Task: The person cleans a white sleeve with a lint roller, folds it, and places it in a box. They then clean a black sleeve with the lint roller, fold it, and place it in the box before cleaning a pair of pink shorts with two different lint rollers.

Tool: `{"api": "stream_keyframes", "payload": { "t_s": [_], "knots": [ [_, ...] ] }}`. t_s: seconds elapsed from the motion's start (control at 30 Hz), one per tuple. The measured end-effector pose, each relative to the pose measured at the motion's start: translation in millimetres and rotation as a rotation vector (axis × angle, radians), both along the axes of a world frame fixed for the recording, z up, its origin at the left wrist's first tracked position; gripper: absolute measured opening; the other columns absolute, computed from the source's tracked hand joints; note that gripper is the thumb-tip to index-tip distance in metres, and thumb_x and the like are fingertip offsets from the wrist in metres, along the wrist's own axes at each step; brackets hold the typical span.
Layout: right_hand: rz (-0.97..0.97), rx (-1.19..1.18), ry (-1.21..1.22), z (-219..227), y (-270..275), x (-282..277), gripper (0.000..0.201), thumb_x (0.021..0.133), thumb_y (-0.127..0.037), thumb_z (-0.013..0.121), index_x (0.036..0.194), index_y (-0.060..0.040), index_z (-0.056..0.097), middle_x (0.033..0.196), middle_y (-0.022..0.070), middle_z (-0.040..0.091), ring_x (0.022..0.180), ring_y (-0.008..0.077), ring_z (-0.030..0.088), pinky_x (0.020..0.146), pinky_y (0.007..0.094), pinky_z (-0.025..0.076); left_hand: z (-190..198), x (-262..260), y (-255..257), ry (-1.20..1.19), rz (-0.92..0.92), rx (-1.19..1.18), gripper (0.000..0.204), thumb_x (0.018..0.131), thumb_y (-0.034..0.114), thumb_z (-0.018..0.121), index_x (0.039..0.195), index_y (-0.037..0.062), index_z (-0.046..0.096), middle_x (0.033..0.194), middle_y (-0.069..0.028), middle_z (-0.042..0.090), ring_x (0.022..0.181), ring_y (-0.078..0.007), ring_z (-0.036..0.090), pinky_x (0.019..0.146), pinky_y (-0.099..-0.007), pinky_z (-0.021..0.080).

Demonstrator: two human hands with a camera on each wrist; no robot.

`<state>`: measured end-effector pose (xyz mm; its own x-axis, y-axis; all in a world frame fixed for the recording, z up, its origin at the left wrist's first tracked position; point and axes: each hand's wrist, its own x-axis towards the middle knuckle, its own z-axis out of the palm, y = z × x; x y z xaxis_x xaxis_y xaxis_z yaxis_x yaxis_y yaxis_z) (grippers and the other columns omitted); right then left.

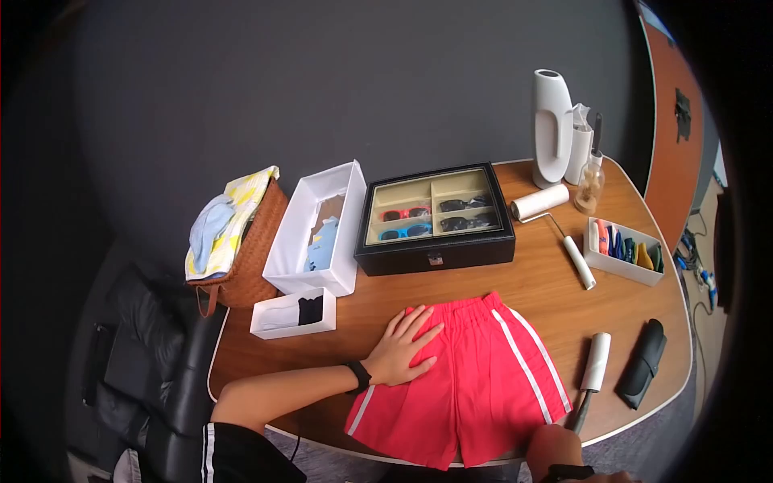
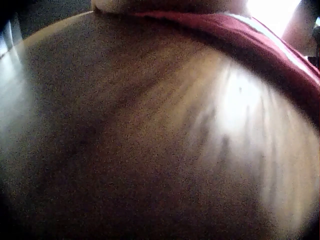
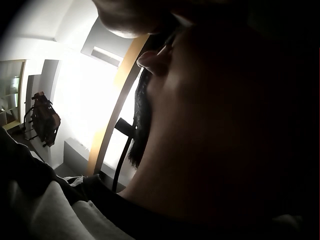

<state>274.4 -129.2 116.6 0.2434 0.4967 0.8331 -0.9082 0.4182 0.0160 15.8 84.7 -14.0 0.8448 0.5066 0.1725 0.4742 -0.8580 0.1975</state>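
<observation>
Red shorts point(image 1: 483, 378) with white side stripes lie spread on the wooden table, waistband away from me. My left hand point(image 1: 400, 354) rests on their upper left part, fingers spread; a dark band circles that wrist. In the left wrist view the red cloth point(image 2: 280, 47) borders a blurred stretch of tabletop point(image 2: 150, 140). At the bottom edge of the head view, my right forearm point(image 1: 554, 447) overlaps the shorts' right hem, with the right hand point(image 1: 617, 478) mostly cut off. The right wrist view is dark, close to a person's neck point(image 3: 175, 135). A lint roller point(image 1: 596, 362) lies beside the shorts.
A black sunglasses case point(image 1: 475, 259), white boxes point(image 1: 354, 278) and a wicker basket point(image 1: 262, 266) stand behind. Rightward are a second lint roller point(image 1: 578, 262), a box of rolled cloths point(image 1: 620, 270), a black pouch point(image 1: 642, 366), a white vase point(image 1: 541, 121) and a glass bottle point(image 1: 590, 189).
</observation>
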Motion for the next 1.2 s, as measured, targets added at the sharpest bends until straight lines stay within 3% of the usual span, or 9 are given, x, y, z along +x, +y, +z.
{"api": "stream_keyframes", "payload": {
  "t_s": [0.27,0.83,1.2],
  "knots": [
    [-0.138,-0.049,0.031,1,-27,4,0.025,0.104,-0.034,0.05,0.116,-0.0134,0.058,0.121,0.0158,0.06,0.114,0.0278,0.056,0.108,0.0453,0.041,1,1,1,0.023,0.005,-0.001,0.071,0.1,0.045,0.06,0.16,0.0093,0.044,0.168,-0.0265,0.028,0.158,-0.0428,0.023,0.127,-0.0586,0.017],
    [-0.091,0.087,0.026,35,-6,6,0.019,0.105,-0.027,0.05,0.106,-0.0127,0.063,0.112,0.0135,0.064,0.106,0.0243,0.061,0.104,0.0417,0.044,-1,0,-1,0.002,0.014,0.017,0.07,0.103,0.046,0.056,0.16,0.0085,0.043,0.168,-0.0262,0.029,0.158,-0.0419,0.022,0.128,-0.0572,0.016],
    [-0.202,-0.019,0.197,15,-33,-5,0.019,0.105,-0.022,0.05,0.1,-0.0122,0.066,0.107,0.012,0.067,0.101,0.0221,0.064,0.102,0.0395,0.046,1,3,2,0.028,-0.011,-0.018,0.072,0.1,0.042,0.062,0.16,0.008,0.043,0.168,-0.0277,0.028,0.158,-0.0433,0.023,0.127,-0.0584,0.016]
  ]
}}
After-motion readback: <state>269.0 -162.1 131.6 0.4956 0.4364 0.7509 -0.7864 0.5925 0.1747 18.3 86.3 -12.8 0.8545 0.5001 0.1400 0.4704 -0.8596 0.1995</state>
